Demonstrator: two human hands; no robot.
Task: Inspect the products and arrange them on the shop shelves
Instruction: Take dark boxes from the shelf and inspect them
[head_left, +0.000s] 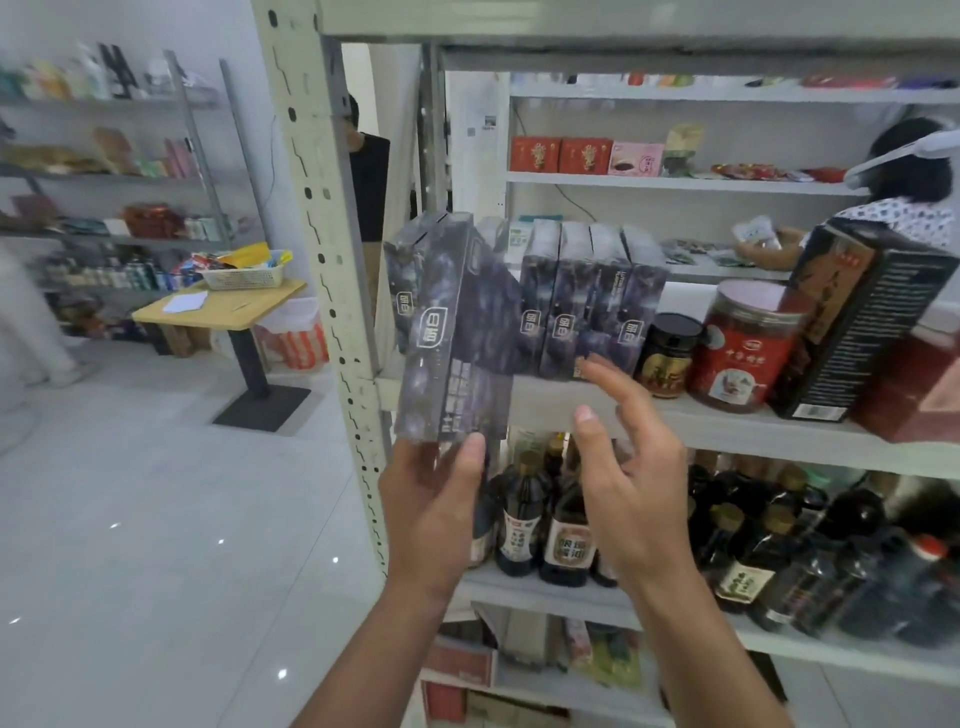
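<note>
One dark box (452, 332), left hand (431, 499) (row (592, 301) shelved)

The tall cardboard box (457, 332) bore a mottled dark blue-grey print with a white outlined logo. The row of matching boxes (587, 301) on the off-white metal shelf (727, 421) showed the same mottling. The round plastic jar (737, 348) was red with a pale pink lid; the small jar (667, 358) was black with a gold label. The large carton (857, 322) was black with fine white print. The glass bottles (524, 514) were dark brown, gold-capped.
</note>
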